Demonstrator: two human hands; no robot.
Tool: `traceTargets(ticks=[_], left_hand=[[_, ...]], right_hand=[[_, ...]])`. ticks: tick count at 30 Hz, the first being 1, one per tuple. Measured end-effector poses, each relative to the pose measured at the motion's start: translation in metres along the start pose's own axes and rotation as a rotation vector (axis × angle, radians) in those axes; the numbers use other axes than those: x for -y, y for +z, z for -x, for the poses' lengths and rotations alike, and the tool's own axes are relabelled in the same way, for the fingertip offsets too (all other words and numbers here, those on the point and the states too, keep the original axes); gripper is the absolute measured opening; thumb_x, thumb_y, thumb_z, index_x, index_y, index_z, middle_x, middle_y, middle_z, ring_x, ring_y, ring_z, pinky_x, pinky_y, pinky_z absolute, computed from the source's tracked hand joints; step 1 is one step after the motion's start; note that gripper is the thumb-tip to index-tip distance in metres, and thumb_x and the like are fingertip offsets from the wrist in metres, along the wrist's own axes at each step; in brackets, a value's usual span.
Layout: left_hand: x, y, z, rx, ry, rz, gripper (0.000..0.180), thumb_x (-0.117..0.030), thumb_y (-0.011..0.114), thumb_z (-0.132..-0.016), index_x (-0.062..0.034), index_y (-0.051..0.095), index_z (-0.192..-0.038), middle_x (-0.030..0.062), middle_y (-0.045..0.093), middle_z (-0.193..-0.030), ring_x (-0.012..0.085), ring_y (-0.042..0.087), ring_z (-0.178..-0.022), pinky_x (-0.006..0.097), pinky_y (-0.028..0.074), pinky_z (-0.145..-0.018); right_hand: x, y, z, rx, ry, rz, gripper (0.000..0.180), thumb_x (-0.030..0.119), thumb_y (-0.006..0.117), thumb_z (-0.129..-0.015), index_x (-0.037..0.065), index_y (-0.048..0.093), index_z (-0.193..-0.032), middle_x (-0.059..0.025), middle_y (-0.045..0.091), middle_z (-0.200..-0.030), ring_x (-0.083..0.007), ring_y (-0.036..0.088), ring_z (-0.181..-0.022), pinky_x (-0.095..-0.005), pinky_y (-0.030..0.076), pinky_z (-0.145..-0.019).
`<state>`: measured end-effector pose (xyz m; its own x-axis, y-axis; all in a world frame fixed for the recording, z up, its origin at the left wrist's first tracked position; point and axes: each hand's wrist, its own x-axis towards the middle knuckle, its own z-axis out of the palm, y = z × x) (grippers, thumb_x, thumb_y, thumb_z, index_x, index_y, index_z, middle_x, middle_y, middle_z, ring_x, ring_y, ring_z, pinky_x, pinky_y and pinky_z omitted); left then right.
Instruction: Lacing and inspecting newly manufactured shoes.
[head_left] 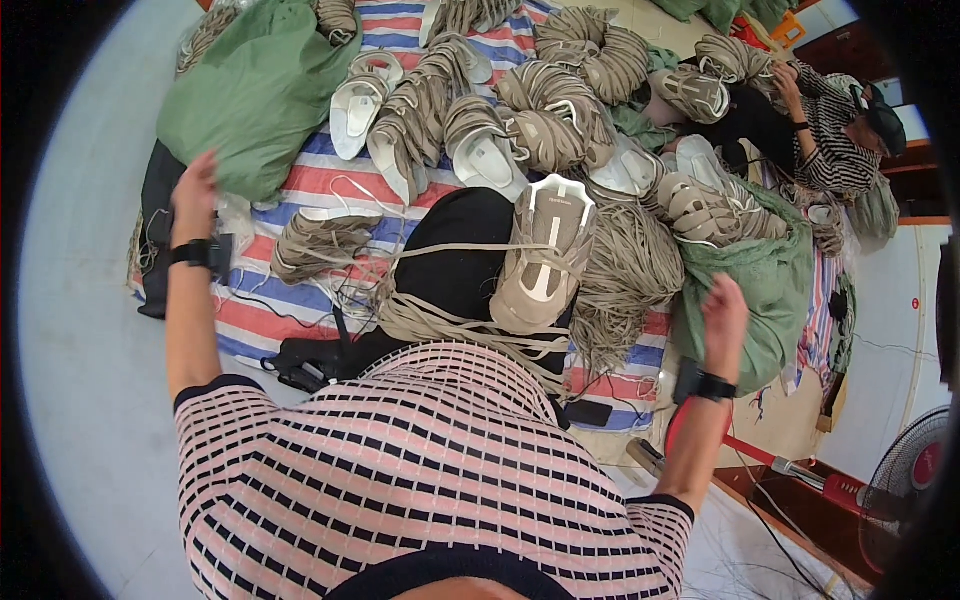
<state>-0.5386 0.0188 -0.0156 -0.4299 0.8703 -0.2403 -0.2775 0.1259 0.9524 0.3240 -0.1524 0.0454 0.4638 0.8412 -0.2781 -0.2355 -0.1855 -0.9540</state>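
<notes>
A taupe shoe upper (545, 265) with white trim rests on my black-clad lap, its toe pointing toward me. A beige shoelace (450, 248) runs across it and trails left, and more loose laces (470, 325) lie over my lap. My left hand (194, 195) is raised far out to the left, near a green sack. My right hand (726, 315) is raised to the right in front of another green sack. Both hands are apart from the upper. Their fingers are smeared, so I cannot make out whether either holds anything.
Stacks of nested shoe uppers (430, 110) cover the striped sheet (310, 185). A thick bundle of laces (630, 270) lies right of my lap. Green sacks (240, 110) stand around. Another person (835, 130) sits at the far right. A fan (905, 480) stands lower right.
</notes>
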Motion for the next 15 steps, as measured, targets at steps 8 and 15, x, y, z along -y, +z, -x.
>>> traceTargets(ticks=[8,15], left_hand=[[0.137,0.340,0.235,0.965,0.379,-0.543,0.014,-0.018,0.049,-0.088,-0.0059,0.054,-0.093,0.0098,0.062,-0.072,0.0268,0.062,-0.069,0.037,0.048,-0.062],[0.140,0.366,0.273,1.006,0.647,-1.021,0.010,-0.013,0.049,-0.081,-0.0064,0.054,-0.087,0.0179,0.060,-0.068,0.0387,0.059,-0.066,0.050,0.044,-0.057]], right_hand=[[-0.042,0.189,0.006,0.621,-1.143,1.032,0.011,0.007,0.065,-0.071,0.009,0.067,-0.082,-0.0044,0.059,-0.084,-0.0242,0.051,-0.083,-0.0341,0.039,-0.071],[-0.072,0.199,0.012,0.728,-0.997,0.997,0.015,0.007,0.067,-0.068,0.010,0.066,-0.083,-0.0018,0.056,-0.087,-0.0217,0.051,-0.089,-0.0356,0.033,-0.080]])
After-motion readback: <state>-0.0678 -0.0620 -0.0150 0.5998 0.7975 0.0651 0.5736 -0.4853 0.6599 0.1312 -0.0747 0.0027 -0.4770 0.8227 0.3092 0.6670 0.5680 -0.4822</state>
